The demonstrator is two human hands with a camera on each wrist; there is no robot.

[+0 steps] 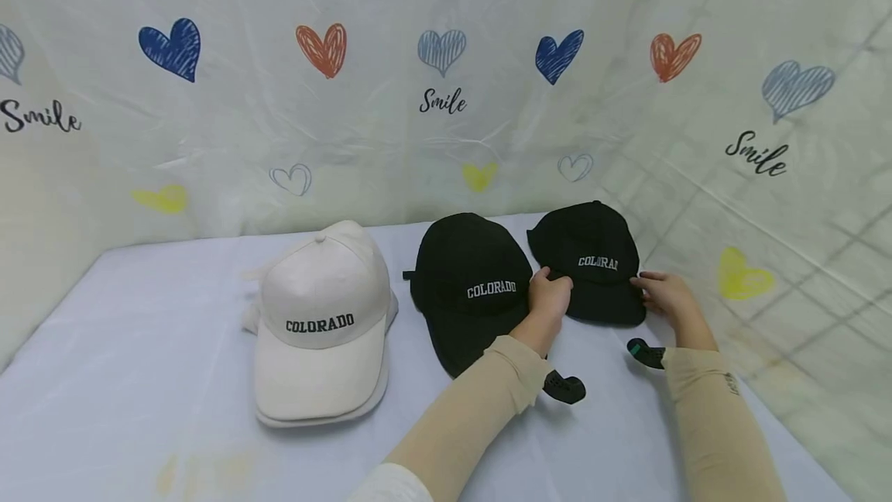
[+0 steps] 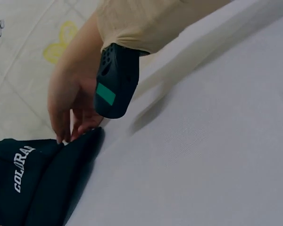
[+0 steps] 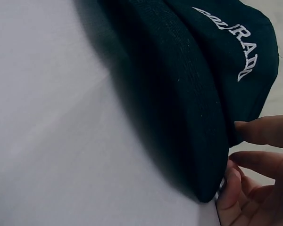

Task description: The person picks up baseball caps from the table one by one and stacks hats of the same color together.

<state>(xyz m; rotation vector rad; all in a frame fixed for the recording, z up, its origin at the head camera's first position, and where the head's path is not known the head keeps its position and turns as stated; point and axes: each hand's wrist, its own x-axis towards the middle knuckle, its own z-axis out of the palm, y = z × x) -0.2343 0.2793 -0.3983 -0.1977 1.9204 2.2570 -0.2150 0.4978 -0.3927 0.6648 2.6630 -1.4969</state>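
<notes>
A black baseball cap (image 1: pixel 592 254) with white lettering lies at the far right of the table, brim toward me. My left hand (image 1: pixel 550 297) grips its left edge, where crown and brim meet; only a fingertip of it shows in the left wrist view. On the cap's other side, my right hand (image 1: pixel 670 300) pinches the edge near the brim's corner. The right wrist view shows those fingers (image 3: pixel 262 129) at the crown's edge, with others curled beside the brim (image 3: pixel 198 141). A second black cap (image 1: pixel 470 269) sits just left of my left hand, partly hidden by that forearm.
White caps (image 1: pixel 320 293), seemingly stacked, stand on the left part of the white-covered table (image 1: pixel 139 378). A pale curtain (image 1: pixel 390 138) with hearts and "Smile" prints hangs behind and along the right side. Each wrist carries a dark device (image 1: pixel 566 387).
</notes>
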